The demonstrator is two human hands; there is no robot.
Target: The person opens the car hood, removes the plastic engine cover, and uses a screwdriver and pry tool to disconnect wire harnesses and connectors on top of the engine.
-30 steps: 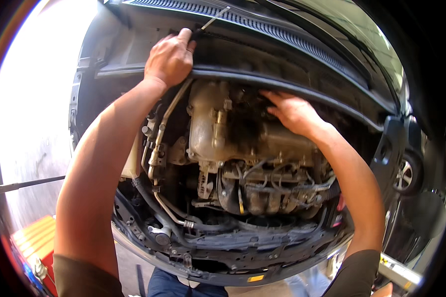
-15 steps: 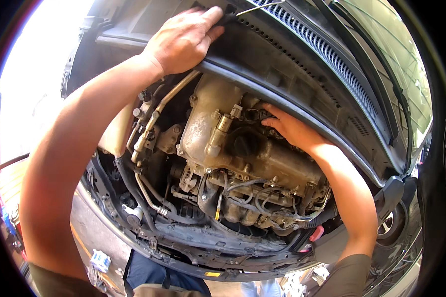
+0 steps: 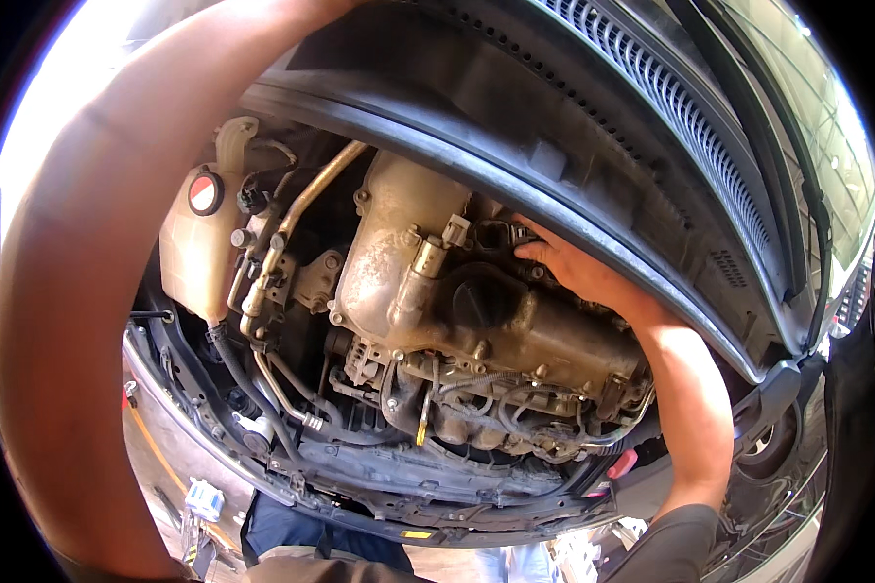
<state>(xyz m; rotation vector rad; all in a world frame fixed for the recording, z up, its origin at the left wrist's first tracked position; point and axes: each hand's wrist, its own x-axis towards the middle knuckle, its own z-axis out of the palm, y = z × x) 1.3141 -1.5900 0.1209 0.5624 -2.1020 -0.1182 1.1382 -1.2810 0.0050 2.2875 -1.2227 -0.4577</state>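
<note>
A dusty engine [image 3: 554, 325] with a metal cover fills the middle of the engine bay. My right hand [image 3: 564, 267] reaches in at the back of the engine, beneath the edge of the black cowl panel [image 3: 476, 97]. Its thumb and forefinger close around a small dark part that I cannot make out; the other fingers are hidden. Just left of these fingertips stands a metal valve with a light connector [image 3: 437, 251]. A round black oil filler cap [image 3: 476, 303] sits below the hand. My left forearm arches up the left side, its hand beyond the upper edge.
A whitish fluid reservoir [image 3: 199, 253] with a red and white cap stands at the left, beside metal pipes [image 3: 311, 199]. Wiring and hoses run along the engine's front. The front crossmember [image 3: 399, 466] lies nearest my body. A wiper arm [image 3: 749, 146] rests at upper right.
My left hand has moved up and left off the cowl panel, out of view, uncovering the reservoir. My right hand stays at the back of the engine.
</note>
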